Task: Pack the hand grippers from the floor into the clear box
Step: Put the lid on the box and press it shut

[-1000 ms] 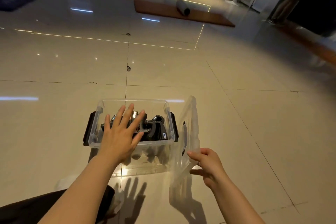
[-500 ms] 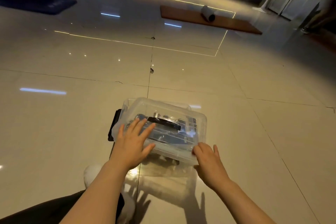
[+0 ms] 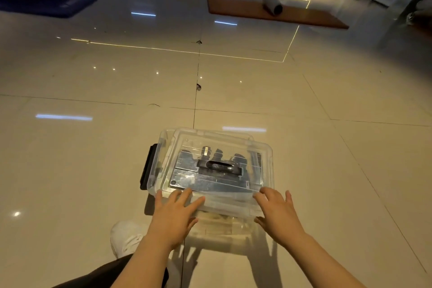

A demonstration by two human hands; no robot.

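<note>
My left hand [image 3: 173, 215] and right hand [image 3: 279, 214] rest flat, grip open, on the clear box [image 3: 210, 184] lid [image 3: 217, 147]. Smooth rectangular plastic; long axis runs left-right on the glossy floor [image 3: 93, 159].

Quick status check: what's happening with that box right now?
Left hand and right hand flat on lid, near edge. Hand grippers inside clear box. Black side latch unclipped. Nothing obstructing.
</note>
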